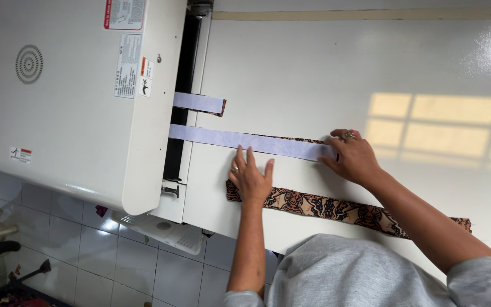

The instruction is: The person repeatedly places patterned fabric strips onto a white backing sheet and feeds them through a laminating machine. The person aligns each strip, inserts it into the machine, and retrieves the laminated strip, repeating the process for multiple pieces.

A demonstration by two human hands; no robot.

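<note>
1. Person is standing at a white fusing-type machine (75,96), feeding strips across its white feed table (370,62) toward the dark intake slot (184,68) at 9 o'clock.
2. Long lavender strip (251,141) is lying flat on a patterned fabric band, nose already entering the slot, tail at 3 o'clock under the right hand.
3. Left hand (251,179) is lying flat, fingers spread, tips touching the strip's near edge. Open palm, gripping nothing, just pressing.
4. Right hand (354,156) is sitting on the tail end, fingers curled down on it. Looks like a pin-down, not a pinch; can't tell if the thumb is under the strip.
5. Short lavender strip (199,102) at 11 o'clock is lying half inside the slot, nobody touching it.
6. Brown patterned band (336,207) is lying at 5 o'clock, near edge of the table, partly under the left wrist.
7. Doing it well, my read: keeping the strip square to the slot, edges matching the fabric beneath, light even pressure from both hands.
8. Risk: fingertips creeping near the intake, or the tail skewing and fusing off-line.
</note>
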